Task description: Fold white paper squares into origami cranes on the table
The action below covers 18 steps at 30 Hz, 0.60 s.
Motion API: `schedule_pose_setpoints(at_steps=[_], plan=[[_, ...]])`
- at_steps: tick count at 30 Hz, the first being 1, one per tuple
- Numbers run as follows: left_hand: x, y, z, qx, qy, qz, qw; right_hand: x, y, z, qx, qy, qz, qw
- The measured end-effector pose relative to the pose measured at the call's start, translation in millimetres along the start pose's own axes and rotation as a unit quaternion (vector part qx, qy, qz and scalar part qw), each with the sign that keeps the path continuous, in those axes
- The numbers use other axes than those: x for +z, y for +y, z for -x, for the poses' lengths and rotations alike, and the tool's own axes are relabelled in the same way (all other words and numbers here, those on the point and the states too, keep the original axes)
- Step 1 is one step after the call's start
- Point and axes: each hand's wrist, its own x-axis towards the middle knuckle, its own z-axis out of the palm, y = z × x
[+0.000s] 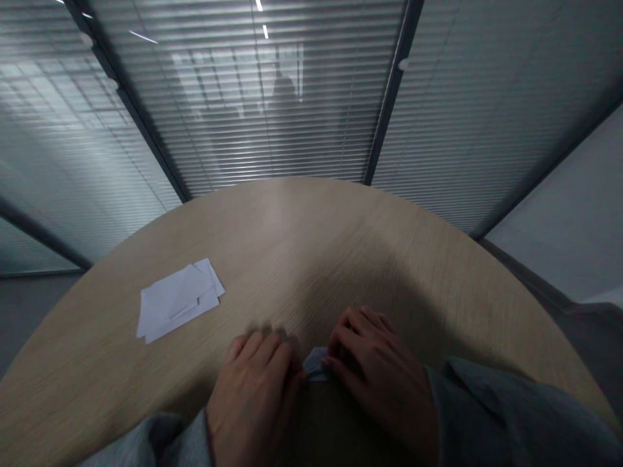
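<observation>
A small folded piece of white paper (pixel 316 364) lies at the near edge of the table, between my two hands. My left hand (pixel 257 389) rests on the table with its fingers curled, and its thumb and forefinger meet the paper's left end. At the other end, the thumb and forefinger of my right hand (pixel 372 363) pinch the paper. Parts of the paper are hidden under the fingertips of both hands.
Several loose white sheets (pixel 180 298) lie overlapping on the left of the round wooden table (pixel 302 246). Beyond the table's far edge stand glass panels with blinds (pixel 302 117) and dark frames. A white wall (pixel 569 214) is at the right.
</observation>
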Motion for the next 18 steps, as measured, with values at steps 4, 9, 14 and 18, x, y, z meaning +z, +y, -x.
schedule_pose_setpoints(at_steps=[4,9,14,18], plan=[[-1.3,0.0,0.8,0.005,-0.001,-0.024,1.0,-0.2,-1.8,0.5,-0.006,0.009,0.006,1.0],[-5.3,0.4,2.0,0.001,-0.02,-0.032,0.999,-1.3,-1.5,0.2,-0.016,0.014,0.006,1.0],[-10.6,-0.8,2.1,0.003,-0.045,-0.041,0.998,-2.2,-0.2,-0.2,-0.015,0.002,0.002,1.0],[-12.1,-1.2,3.8,0.014,-0.05,-0.068,0.996,-2.1,-0.3,-0.6,-0.011,-0.009,-0.006,1.0]])
